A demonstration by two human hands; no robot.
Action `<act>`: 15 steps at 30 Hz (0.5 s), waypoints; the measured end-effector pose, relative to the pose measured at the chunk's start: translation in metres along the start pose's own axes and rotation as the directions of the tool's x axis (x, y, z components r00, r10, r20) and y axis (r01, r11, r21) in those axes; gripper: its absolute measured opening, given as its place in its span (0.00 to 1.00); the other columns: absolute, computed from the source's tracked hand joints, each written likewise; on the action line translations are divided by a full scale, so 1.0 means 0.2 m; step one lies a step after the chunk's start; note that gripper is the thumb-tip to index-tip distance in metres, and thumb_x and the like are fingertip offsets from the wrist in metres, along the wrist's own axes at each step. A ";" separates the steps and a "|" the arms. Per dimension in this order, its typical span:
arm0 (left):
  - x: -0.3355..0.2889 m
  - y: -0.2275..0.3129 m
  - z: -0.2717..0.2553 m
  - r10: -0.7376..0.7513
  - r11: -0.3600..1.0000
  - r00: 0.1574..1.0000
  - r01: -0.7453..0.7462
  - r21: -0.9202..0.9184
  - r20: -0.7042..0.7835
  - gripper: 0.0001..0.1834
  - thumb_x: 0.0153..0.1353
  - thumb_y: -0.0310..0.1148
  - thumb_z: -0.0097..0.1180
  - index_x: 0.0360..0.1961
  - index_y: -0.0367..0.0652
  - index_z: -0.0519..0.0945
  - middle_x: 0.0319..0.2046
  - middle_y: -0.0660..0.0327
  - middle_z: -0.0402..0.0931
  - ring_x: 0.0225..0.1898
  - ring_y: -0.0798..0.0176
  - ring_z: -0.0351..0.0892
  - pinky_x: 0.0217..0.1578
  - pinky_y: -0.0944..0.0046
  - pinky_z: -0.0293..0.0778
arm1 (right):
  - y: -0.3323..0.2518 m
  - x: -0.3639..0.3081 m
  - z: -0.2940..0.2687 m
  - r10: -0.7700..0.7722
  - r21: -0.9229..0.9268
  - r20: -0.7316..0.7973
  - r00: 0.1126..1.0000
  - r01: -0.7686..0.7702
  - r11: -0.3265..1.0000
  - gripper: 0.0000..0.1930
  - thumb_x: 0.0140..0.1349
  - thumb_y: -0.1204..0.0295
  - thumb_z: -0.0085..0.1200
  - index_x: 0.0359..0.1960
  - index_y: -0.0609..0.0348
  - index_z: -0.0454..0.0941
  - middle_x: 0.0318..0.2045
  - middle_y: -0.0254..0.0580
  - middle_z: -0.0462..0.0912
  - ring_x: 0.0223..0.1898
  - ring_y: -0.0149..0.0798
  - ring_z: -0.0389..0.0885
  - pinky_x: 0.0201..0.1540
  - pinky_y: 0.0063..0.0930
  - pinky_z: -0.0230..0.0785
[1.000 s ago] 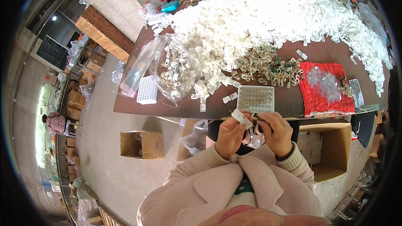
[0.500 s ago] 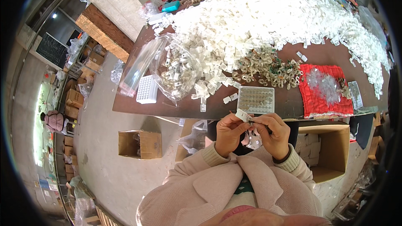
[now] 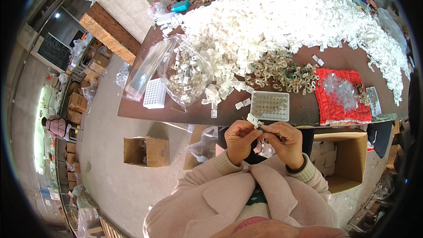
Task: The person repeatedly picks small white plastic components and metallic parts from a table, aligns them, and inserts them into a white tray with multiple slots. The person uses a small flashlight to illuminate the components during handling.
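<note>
Just beyond the table's near edge, my left hand (image 3: 239,141) pinches a small white plastic casing (image 3: 252,119) between thumb and fingers. Close beside it, the thumb and fingers of my right hand (image 3: 284,143) are closed at the casing's lower end. A small dark and greenish bit shows between the fingertips there; its kind is too small to make out. Past my hands lies a clear gridded tray (image 3: 288,105) with rows of small parts in it. Behind that sits a heap of small yellowish, ring-like parts with wires (image 3: 282,72).
A huge mound of white casings (image 3: 282,17) covers most of the brown table (image 3: 185,119). To the left lie a clear bag of parts (image 3: 187,75) and a white gridded block (image 3: 154,93); rightward, a red cloth (image 3: 326,112). Cardboard boxes (image 3: 158,152) stand below. Two people work across the table.
Both hands have shifted very slightly left, still together. The white casing has tilted a little between the fingers.
</note>
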State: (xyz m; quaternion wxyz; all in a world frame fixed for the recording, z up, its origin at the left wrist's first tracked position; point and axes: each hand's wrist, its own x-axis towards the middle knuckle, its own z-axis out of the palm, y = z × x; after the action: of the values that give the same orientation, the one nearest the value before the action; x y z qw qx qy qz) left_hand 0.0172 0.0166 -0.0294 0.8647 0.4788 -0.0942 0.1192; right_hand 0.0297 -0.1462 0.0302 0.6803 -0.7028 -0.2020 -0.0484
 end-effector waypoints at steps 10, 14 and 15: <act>-0.02 0.03 0.06 0.114 0.857 0.992 -0.073 0.510 -0.050 0.11 0.65 0.15 0.57 0.47 0.35 0.77 0.40 0.57 0.81 0.36 0.66 0.84 0.36 0.68 0.82 | -0.01 0.00 0.06 -0.044 -0.209 -0.101 0.994 0.022 0.978 0.12 0.57 0.83 0.64 0.43 0.62 0.85 0.34 0.44 0.85 0.31 0.33 0.84 0.33 0.22 0.74; -0.02 0.01 0.08 0.100 0.930 0.988 -0.053 0.363 -0.114 0.11 0.66 0.14 0.55 0.48 0.35 0.74 0.42 0.58 0.78 0.38 0.68 0.81 0.38 0.68 0.80 | -0.04 0.01 0.04 -0.011 -0.198 -0.080 0.997 -0.005 0.980 0.13 0.57 0.81 0.62 0.46 0.61 0.82 0.32 0.44 0.83 0.30 0.37 0.83 0.34 0.27 0.75; -0.02 0.00 0.07 0.112 0.939 0.989 -0.073 0.336 -0.097 0.12 0.66 0.13 0.54 0.48 0.34 0.74 0.43 0.57 0.78 0.38 0.68 0.81 0.38 0.68 0.80 | -0.04 0.01 0.03 -0.009 -0.222 -0.076 0.997 -0.008 0.975 0.13 0.58 0.81 0.62 0.45 0.62 0.81 0.32 0.44 0.83 0.31 0.38 0.84 0.35 0.27 0.75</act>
State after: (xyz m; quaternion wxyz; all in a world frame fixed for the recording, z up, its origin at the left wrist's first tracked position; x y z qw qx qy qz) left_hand 0.0128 0.0040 -0.0229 0.7693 0.6046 -0.0454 0.2012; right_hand 0.0267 -0.1397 0.0380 0.6046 -0.7722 -0.1693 -0.0979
